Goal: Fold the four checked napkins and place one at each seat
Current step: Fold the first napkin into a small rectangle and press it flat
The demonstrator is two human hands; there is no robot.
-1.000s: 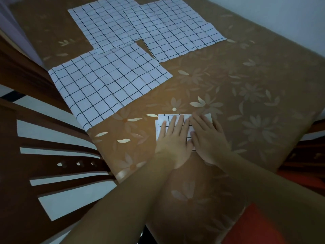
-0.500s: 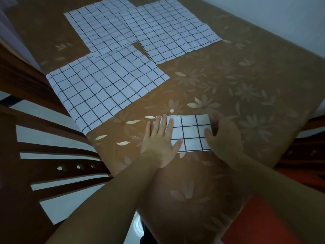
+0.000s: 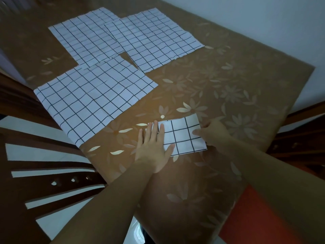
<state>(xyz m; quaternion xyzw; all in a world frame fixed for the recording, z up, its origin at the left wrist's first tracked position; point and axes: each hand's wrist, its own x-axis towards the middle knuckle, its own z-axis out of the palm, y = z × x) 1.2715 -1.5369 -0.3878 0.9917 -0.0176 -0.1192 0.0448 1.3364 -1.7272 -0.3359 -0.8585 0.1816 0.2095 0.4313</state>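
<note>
- One of four looks done: a folded napkin [image 3: 182,136] lies as a small rectangle on the bench [image 3: 237,88], close to the near edge at about 6 o'clock from the bench's middle.
- The left hand [image 3: 153,147] lies flat with straight, spread fingers, pressing the rectangle's 9 o'clock end and gripping nothing.
- The right hand [image 3: 213,135] sits at the rectangle's 3 o'clock edge, in shadow, with the thumb on the cloth. I cannot tell whether its fingers pinch the edge or only rest there.
- My judgement is that this napkin is being smoothed or squared at what may be its seat, so the first placing is nearly finished.
- Three napkins remain open and flat: the near napkin [image 3: 95,101] at 10 o'clock, the far-left napkin [image 3: 84,37] at 11 o'clock and the far-right napkin [image 3: 154,39] at 12 o'clock.
- These three touch or overlap at their inner corners, so lifting one may drag its neighbour.
- A wooden chair back [image 3: 52,182] stands at the bench's 8 o'clock side, and a red seat [image 3: 246,219] shows at 4 o'clock.
- Nothing on the bench blocks the reach to the flat napkins, though the two far ones lie well apart from the hands.
</note>
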